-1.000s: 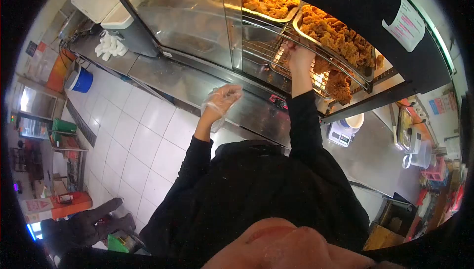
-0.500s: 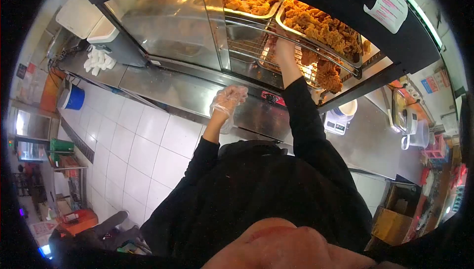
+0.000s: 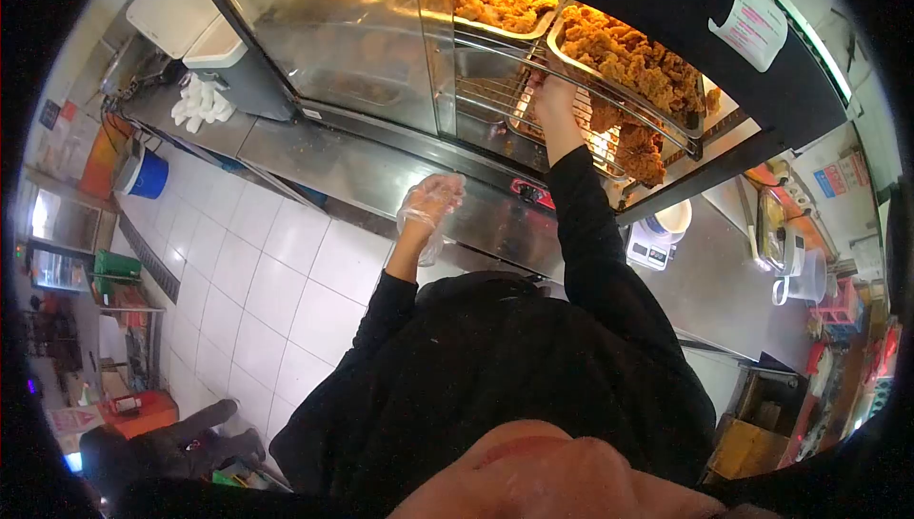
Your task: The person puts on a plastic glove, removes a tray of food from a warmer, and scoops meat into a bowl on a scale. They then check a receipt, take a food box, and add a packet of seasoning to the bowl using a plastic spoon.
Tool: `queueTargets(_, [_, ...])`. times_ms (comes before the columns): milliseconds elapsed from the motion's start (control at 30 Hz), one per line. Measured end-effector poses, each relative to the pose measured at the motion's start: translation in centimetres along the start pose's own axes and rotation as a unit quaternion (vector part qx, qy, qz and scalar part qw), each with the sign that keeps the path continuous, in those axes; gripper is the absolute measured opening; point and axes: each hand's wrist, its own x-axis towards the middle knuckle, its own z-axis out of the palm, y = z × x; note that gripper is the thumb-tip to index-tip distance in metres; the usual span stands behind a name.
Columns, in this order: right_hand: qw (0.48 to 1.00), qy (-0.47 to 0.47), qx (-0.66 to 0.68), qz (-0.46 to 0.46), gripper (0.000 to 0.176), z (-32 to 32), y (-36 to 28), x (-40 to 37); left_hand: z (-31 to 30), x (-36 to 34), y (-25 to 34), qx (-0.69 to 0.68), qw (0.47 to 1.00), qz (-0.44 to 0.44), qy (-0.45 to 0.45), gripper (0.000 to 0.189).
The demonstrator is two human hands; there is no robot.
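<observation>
My right hand (image 3: 554,97) reaches into a lit glass warming case and rests at the wire rack (image 3: 490,90), just under the edge of a steel tray of fried chicken (image 3: 628,54). Its fingertips are hidden by the tray rim, so its grip is unclear. More fried pieces (image 3: 640,155) lie on the rack below, to the right of the hand. My left hand (image 3: 430,201) wears a loose clear plastic glove and hovers above the steel counter (image 3: 362,171) with its fingers loosely bent and nothing in it.
A second chicken tray (image 3: 495,0) sits at the back. Right of the case stand a scale (image 3: 650,245) with a white bowl (image 3: 678,219) and a clear jug (image 3: 804,281). White cloths (image 3: 198,102) lie far left; a blue bucket (image 3: 148,176) stands on the tiled floor.
My gloved left hand has sunk a little toward the counter and its fingers have curled. My right hand has stayed at the rack under the tray.
</observation>
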Motion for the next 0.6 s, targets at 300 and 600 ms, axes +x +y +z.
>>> queueTargets(300, [0.992,0.013,0.117,-0.033,0.008,1.2,-0.1,-1.2,-1.0,-0.3,0.1,0.01,0.999,-0.031,0.037,0.028])
queueTargets(600, [0.966,0.086,0.231,-0.073,0.01,0.8,1.5,0.8,-1.6,0.0,0.1,-0.008,0.997,-0.025,0.067,0.027])
